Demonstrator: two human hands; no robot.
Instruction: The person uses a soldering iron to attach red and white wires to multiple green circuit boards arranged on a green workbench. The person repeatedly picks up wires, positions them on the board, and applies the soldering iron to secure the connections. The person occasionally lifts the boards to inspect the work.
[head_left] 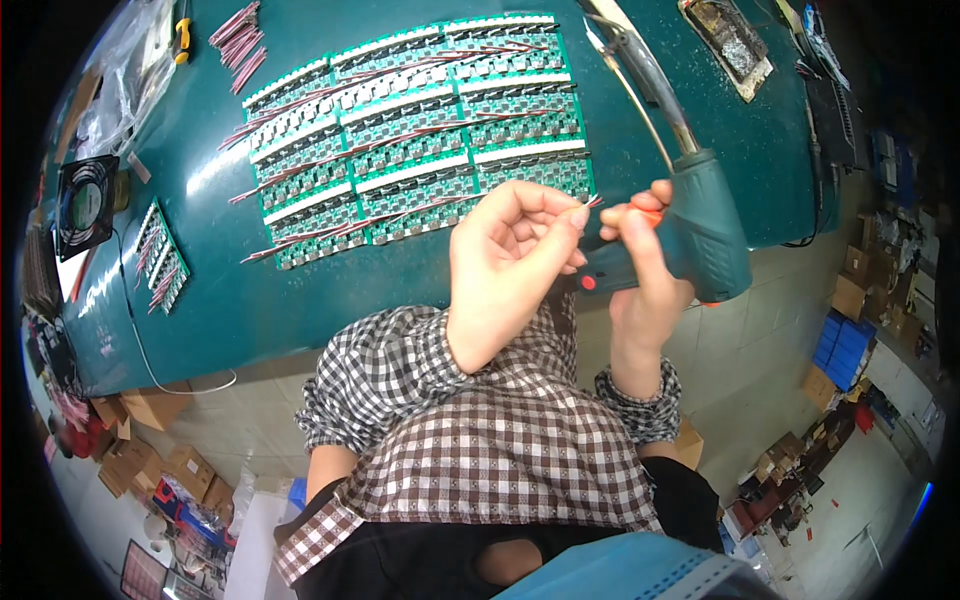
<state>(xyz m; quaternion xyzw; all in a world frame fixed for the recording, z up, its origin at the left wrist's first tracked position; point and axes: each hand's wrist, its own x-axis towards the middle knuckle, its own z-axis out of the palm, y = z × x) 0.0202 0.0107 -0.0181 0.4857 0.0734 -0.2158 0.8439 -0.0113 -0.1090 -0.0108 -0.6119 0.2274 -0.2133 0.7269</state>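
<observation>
Near the table's front edge, my left hand [510,250] pinches a thin reddish wire [594,202] between thumb and forefinger, its other fingers curled in. Just right of it, my right hand [645,275] grips a dark green soldering gun [712,225], thumb and fingers around the handle by an orange trigger. The gun's metal barrel and thin feed tube point away toward the far side of the table. Beyond my left hand lie several joined green circuit boards [405,165] with white connector strips. Rows of dark red and black wires lie across them.
On the green table [220,320], a wire bundle [238,45] lies far left, near a yellow-handled tool [183,40]. A small wired board [160,258] and a black fan [87,205] are at left. A solder-stained tray [725,45] sits far right. Cardboard boxes [190,470] stand below.
</observation>
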